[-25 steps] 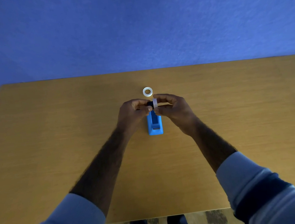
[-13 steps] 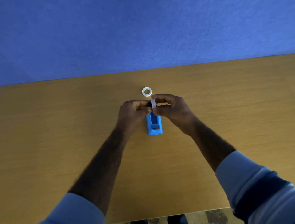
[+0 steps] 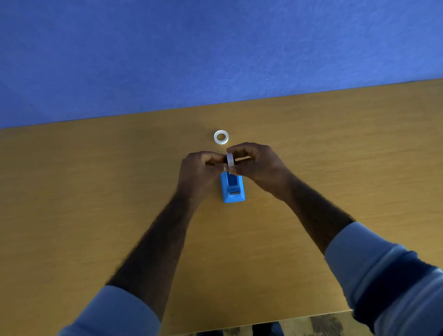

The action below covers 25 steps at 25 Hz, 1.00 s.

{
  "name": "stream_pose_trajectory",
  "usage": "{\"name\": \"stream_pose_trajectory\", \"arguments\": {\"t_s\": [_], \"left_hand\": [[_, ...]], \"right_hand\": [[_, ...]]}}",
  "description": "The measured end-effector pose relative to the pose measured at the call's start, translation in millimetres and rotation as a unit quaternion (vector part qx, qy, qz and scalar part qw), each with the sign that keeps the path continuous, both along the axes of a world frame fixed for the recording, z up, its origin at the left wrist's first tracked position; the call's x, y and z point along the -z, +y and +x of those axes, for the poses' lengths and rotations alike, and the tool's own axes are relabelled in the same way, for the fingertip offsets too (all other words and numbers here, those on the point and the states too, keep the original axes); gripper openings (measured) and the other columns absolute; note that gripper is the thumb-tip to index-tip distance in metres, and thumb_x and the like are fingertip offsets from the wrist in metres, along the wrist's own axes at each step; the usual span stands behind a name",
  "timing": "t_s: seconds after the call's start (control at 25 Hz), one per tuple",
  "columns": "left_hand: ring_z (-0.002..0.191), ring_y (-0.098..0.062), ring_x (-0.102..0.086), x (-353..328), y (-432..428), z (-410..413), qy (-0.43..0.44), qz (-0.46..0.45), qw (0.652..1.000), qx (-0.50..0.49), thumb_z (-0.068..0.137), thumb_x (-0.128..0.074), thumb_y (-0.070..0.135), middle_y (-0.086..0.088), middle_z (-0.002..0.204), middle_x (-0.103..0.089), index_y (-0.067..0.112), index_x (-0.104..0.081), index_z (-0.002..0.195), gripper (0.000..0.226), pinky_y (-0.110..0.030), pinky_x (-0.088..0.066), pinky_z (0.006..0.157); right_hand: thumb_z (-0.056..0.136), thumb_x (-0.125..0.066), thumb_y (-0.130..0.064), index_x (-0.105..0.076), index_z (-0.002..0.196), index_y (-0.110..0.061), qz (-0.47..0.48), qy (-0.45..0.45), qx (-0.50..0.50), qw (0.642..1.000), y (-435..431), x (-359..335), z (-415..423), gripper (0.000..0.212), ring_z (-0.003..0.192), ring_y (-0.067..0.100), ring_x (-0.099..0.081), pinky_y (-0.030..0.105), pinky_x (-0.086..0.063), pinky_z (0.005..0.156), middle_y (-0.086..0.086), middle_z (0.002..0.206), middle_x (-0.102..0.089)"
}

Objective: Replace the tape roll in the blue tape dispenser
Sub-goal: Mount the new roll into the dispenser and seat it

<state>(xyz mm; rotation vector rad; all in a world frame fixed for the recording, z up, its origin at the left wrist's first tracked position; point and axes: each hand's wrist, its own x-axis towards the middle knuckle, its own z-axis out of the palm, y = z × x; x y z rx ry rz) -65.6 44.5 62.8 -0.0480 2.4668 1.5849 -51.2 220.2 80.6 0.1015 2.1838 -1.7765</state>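
The blue tape dispenser [image 3: 233, 190] stands at the middle of the wooden table, its cutter end toward me. Just above its far end, a whitish tape roll [image 3: 230, 160] is held upright on edge. My right hand [image 3: 255, 161] pinches the roll from the right, thumb below and fingers over the top. My left hand [image 3: 201, 170] meets it from the left, fingertips closed on a small dark hub that is mostly hidden against the roll's hole. A second whitish tape roll [image 3: 221, 137] lies flat on the table just beyond my hands.
The wooden table [image 3: 81, 211] ends at a blue wall at the back. Its near edge crosses the bottom of the view, with patterned floor and my shoes below it. My light blue sleeves are pushed up on both forearms.
My hands have drawn closer together. The dark hub that showed between my left fingers and the roll is now almost hidden against the roll. The dispenser and the flat roll have not moved.
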Motion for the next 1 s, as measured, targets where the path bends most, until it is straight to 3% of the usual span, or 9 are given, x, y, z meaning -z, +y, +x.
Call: {"name": "stream_pose_trajectory", "arguments": {"t_s": [0.12,0.28,0.36,0.48,0.76,1.0], "left_hand": [[0.079,0.004,-0.071,6,2,5,-0.003,-0.001,1.000,-0.005,0.085,-0.074,0.009,0.015,0.083,-0.077,0.017,-0.082,0.094,0.015,-0.010,-0.050,0.071],[0.091,-0.006,-0.073,12,1,8,0.012,0.009,1.000,-0.020,0.083,-0.075,0.013,0.009,0.095,-0.077,0.018,-0.078,0.096,0.014,-0.023,-0.056,0.083],[0.089,0.001,-0.069,14,0,9,0.046,-0.009,0.999,-0.010,0.080,-0.074,0.014,0.015,0.093,-0.072,0.024,-0.075,0.091,0.015,-0.016,-0.052,0.081],[0.091,-0.001,-0.064,19,0,10,0.073,-0.033,0.997,-0.003,0.074,-0.072,0.023,0.012,0.094,-0.067,0.022,-0.076,0.091,0.018,-0.008,-0.046,0.077],[0.096,-0.008,-0.064,33,-1,11,0.075,-0.066,0.995,0.010,0.077,-0.076,0.020,0.007,0.102,-0.068,0.022,-0.076,0.098,0.021,-0.018,-0.049,0.082],[0.092,-0.007,-0.061,36,4,8,0.089,-0.080,0.993,0.002,0.079,-0.077,0.012,0.007,0.100,-0.067,0.019,-0.075,0.098,0.020,-0.003,-0.039,0.076]], "right_hand": [[0.082,-0.078,-0.004,-0.069,0.121,-0.012,0.051,0.013,-0.024,0.998,4,12,-4,0.040,0.100,0.008,-0.070,0.019,-0.058,0.084,0.001,0.114,-0.072],[0.078,-0.083,-0.013,-0.064,0.130,-0.022,0.203,0.071,-0.082,0.973,6,26,-13,0.056,0.098,-0.004,-0.061,0.007,-0.044,0.077,-0.006,0.124,-0.068],[0.077,-0.084,-0.014,-0.065,0.129,-0.025,0.238,0.087,-0.092,0.963,6,31,-16,0.057,0.095,-0.006,-0.058,0.006,-0.040,0.077,-0.008,0.124,-0.068],[0.076,-0.083,-0.015,-0.066,0.126,-0.026,0.270,0.109,-0.104,0.951,5,35,-17,0.054,0.104,0.003,-0.058,0.015,-0.042,0.082,-0.006,0.124,-0.069],[0.079,-0.078,-0.011,-0.067,0.122,-0.019,0.270,0.119,-0.115,0.949,2,34,-11,0.044,0.106,0.020,-0.063,0.041,-0.055,0.090,0.002,0.118,-0.070],[0.078,-0.078,-0.007,-0.066,0.124,-0.017,0.263,0.115,-0.102,0.953,3,37,-13,0.048,0.108,0.020,-0.063,0.042,-0.056,0.090,0.004,0.120,-0.067]]}}
